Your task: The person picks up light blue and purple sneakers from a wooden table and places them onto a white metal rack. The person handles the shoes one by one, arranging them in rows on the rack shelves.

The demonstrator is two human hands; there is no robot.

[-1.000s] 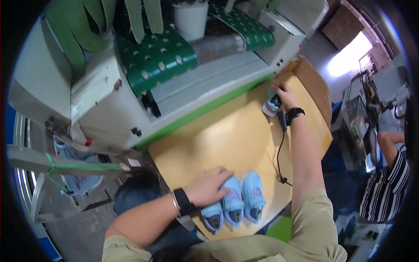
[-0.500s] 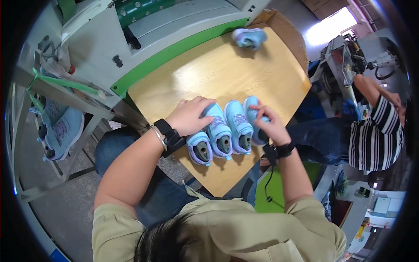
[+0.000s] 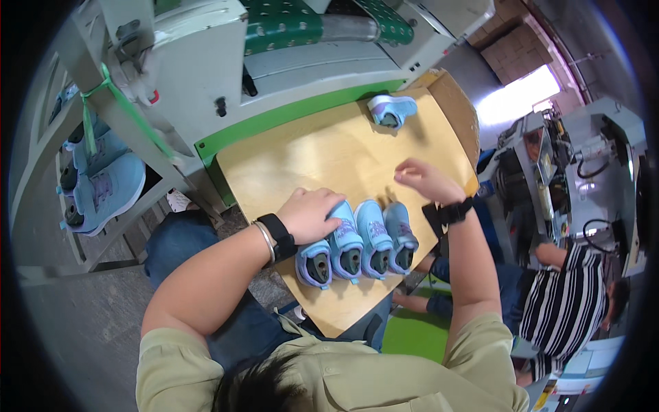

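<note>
Side by side on a wooden board (image 3: 274, 165) stand several light-blue sneakers with purple laces, heels toward me. My left hand (image 3: 310, 214) covers the toe of the leftmost sneaker (image 3: 315, 263). Its curled fingers and thumb also press on the toe of the second sneaker (image 3: 345, 237). To their right are a third sneaker (image 3: 374, 237) and the rightmost sneaker (image 3: 400, 233). Beyond that one, my right hand (image 3: 431, 182) hangs above the board, holding nothing, fingers loosely bent and thumb apart. A lone sneaker (image 3: 391, 110) sits at the board's far edge.
A machine with a green perforated roller (image 3: 285, 31) borders the far side. At left, more blue sneakers (image 3: 106, 185) rest on a metal rack (image 3: 113, 89). Cardboard (image 3: 456, 110) edges the board's far right. A person in a striped shirt (image 3: 566, 302) is at right.
My right hand has let go of the rightmost sneaker and moved up and away from it. That sneaker now stands in the row. My left hand keeps its hold; the whole view has shifted.
</note>
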